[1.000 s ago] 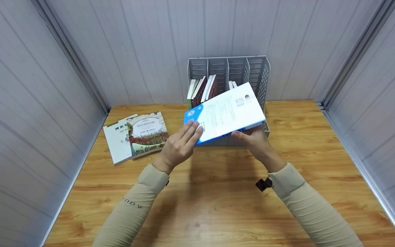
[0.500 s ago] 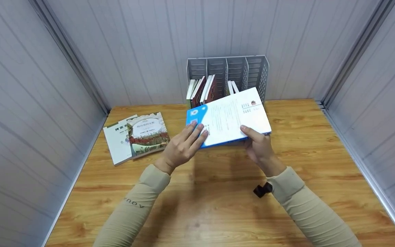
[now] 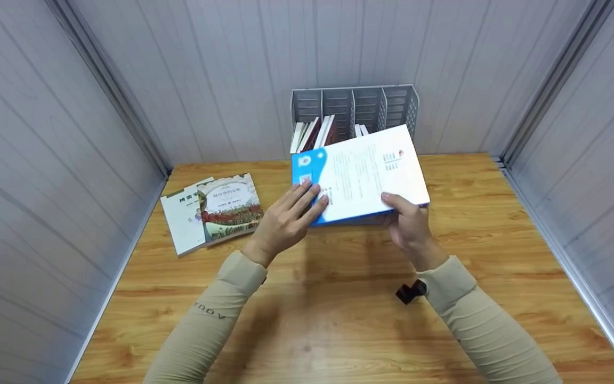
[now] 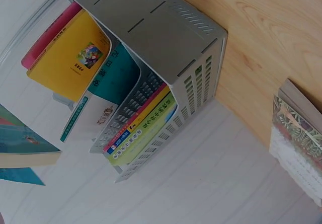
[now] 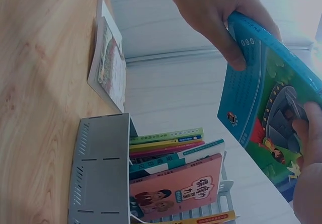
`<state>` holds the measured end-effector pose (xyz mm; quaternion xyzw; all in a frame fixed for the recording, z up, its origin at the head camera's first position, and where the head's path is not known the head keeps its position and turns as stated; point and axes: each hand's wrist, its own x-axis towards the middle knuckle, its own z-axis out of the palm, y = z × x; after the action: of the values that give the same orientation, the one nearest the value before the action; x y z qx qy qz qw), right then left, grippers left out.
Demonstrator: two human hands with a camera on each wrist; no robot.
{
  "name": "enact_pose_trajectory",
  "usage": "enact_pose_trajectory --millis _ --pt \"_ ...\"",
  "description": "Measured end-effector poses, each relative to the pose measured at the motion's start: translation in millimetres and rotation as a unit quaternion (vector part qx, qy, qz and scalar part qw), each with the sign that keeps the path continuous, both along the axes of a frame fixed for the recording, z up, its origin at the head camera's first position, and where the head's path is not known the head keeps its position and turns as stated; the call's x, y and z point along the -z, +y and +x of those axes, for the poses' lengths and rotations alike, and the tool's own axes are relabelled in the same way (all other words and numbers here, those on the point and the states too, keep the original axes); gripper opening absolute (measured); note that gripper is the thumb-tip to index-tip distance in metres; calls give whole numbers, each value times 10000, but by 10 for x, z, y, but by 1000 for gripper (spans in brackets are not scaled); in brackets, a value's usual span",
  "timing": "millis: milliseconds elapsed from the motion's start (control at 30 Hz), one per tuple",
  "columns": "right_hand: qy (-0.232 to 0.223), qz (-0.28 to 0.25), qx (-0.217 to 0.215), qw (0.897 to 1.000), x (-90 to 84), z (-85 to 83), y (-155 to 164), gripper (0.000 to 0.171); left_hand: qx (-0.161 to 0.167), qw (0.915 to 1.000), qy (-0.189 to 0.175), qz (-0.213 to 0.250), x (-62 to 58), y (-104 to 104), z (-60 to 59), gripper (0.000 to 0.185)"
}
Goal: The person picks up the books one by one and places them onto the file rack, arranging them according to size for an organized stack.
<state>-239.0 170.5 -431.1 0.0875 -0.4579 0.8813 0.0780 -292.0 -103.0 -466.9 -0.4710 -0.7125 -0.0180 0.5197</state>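
Between my hands, over the front of a grey file organizer [image 3: 409,114], is a book [image 3: 360,178] with its white and blue back cover up. My left hand [image 3: 283,224] grips its left end, fingers spread over the blue strip; in the right wrist view, the left thumb lies on the underside. My right hand [image 3: 411,226] holds the near right corner, thumb on top and fingers beneath. The right wrist view shows the book's blue and green illustrated front cover [image 5: 249,95], facing down. In the left wrist view only a corner of the book [image 4: 25,133] shows.
Several books stand in the organizer, among them a yellow one [image 4: 70,63] and a pink one [image 5: 176,189]. On the table's left, a book with a flower-field cover [image 3: 232,210] overlaps a white book [image 3: 184,226]. Panel walls [image 3: 221,80] enclose the back and sides.
The book has shifted slightly right and turned its back cover more toward the head camera. My right thumb has moved from its near edge onto the cover. The left hand moved slightly right with it.
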Motion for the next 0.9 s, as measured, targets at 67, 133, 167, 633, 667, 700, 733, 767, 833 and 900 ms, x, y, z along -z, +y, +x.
enact_pose_trajectory --millis 67,133,167,633,667,700,733,767,833,900 --pt "-41 -6 66 10000 -17 -9 19 45 -66 9999 -89 5 -21 -12 -1 33" --pt "-86 -49 161 9998 -31 -23 41 43 -126 9998 -120 -8 -34 -24 -3 34" --pt "-105 -79 193 9997 -37 -29 54 43 -137 9998 -147 1 -36 -31 -6 34" --pt "193 -458 979 9940 -117 -122 258 59 -330 9965 -562 531 77 -69 -138 36" --pt "260 -505 1055 9928 -123 -130 269 61 -353 9960 -601 555 92 -66 -150 37" --pt "315 -494 1151 9916 -129 -135 278 63 -383 9956 -639 571 105 -60 -163 36" --pt "372 -491 1230 9905 -135 -140 288 65 -410 9951 -682 583 120 -54 -176 35" --pt "434 -458 1302 9895 -142 -146 297 66 -443 9945 -743 591 134 -47 -190 34" --pt "551 -358 1433 9875 -151 -151 317 70 -516 9930 -882 589 160 -29 -216 29" --pt "622 -211 1567 9855 -161 -149 339 71 -575 9913 -1032 577 184 -7 -241 26"
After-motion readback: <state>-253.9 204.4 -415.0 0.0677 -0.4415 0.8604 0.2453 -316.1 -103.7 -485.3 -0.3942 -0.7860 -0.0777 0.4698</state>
